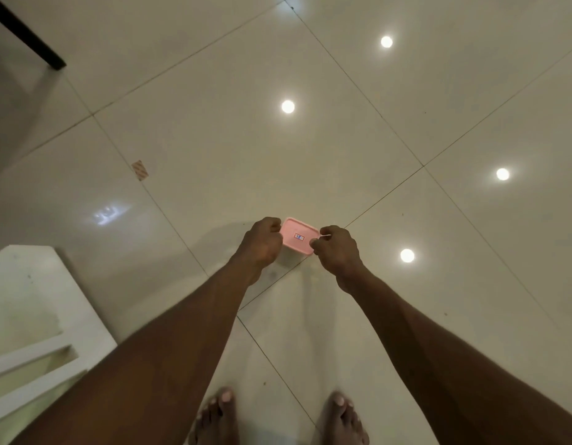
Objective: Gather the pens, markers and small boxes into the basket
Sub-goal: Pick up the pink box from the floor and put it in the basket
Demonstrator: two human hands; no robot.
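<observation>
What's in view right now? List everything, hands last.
Pink-lidded box: one, pink lid with a small label, pale body, held between both hands above the floor.
Tape scrap: one, tan with reddish print, on the floor at centre left.
Dark furniture leg: one, black, top left corner.
White furniture: one piece, white and scuffed, lower left edge; what it is I cannot tell.
Tiled floor: glossy cream tiles, five round ceiling-light reflections.
Basket, pens, markers: none in view.
Feet: two, bare, bottom centre.
Left hand: gripping the box's left end.
Right hand: gripping its right end.
</observation>
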